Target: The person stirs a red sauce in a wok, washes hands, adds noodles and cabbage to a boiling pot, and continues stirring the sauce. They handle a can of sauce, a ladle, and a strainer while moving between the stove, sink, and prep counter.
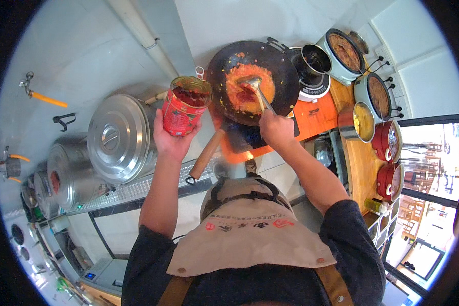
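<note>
My left hand [176, 139] grips a red metal can [183, 114] from below, its ring-pull lid bent up and dark red paste [191, 97] inside. The can is tilted a little and sits just left of a black wok [218, 82]. My right hand [277, 128] holds the handle of a metal ladle [266, 102], whose bowl rests in the wok. Orange-red sauce [266, 74] with yellow bits fills the wok's bottom, and a dark red patch of paste lies by the ladle. The wok's wooden handle [208, 153] points toward me.
Under the wok is an induction cooker [244, 137] on an orange worktop [315, 116]. A small black pot [316, 59] stands on a second cooker [314, 86]. Several food-filled cookers, including a red one [382, 141], line the right. Large lidded steel pots [116, 137] stand left.
</note>
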The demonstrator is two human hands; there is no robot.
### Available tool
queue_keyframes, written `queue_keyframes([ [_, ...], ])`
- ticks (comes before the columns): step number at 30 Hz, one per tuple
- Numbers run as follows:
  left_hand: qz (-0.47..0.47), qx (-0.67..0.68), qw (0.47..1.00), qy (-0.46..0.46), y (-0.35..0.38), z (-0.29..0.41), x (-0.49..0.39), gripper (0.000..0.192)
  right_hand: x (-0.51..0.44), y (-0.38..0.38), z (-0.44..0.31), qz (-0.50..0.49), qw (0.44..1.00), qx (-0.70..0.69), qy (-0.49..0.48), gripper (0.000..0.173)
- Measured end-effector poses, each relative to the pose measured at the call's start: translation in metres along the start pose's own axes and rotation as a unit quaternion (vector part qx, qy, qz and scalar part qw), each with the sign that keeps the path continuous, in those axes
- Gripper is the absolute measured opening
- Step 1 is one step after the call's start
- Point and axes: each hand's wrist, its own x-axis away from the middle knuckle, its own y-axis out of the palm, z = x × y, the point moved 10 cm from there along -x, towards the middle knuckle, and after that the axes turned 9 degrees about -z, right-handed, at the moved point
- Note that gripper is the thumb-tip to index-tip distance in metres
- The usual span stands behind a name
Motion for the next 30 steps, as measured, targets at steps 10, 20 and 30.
queue_keyframes([
  [10,-0.018,0.014,1.0,-0.019,-0.012,0.005,0.004,0.061,0.046,0.001,-0.007,0.052,0.995,-0.015,0.087,0.014],
  [20,-0.048,0.016,0.997,-0.05,-0.009,-0.001,0.005,0.06,0.059,0.012,0.004,0.097,0.979,-0.099,0.152,0.018],
  [30,-0.04,-0.009,0.997,-0.065,-0.005,-0.01,-0.002,0.059,0.068,0.06,0.033,0.017,0.462,-0.789,0.404,0.018],
])
